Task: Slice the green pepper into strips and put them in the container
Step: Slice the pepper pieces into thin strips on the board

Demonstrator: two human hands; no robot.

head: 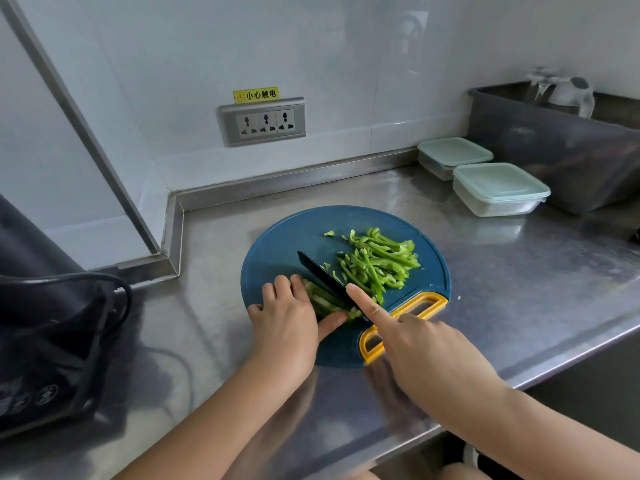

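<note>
Most of the slicing looks done: a heap of green pepper strips lies on the round blue cutting board. There the left hand pins the last uncut pepper piece under curled fingers, and the right hand grips a black knife, forefinger along its spine. The two clear plastic containers with pale green lids stand closed, well apart, with no green visible inside, so filling remains.

counter: brushed steel, dull sheen, smeary reflections. board: blue plastic, matt, faintly speckled. its handle, at 5 o'clock, is smooth yellow plastic. knife in my right hand: matt black blade. pepper strips, and the pepper piece my left hand holds: waxy, moist gloss. containers, 2 o'clock of the board: cloudy clear plastic, satin mint lids. wall: glossy white.
</note>
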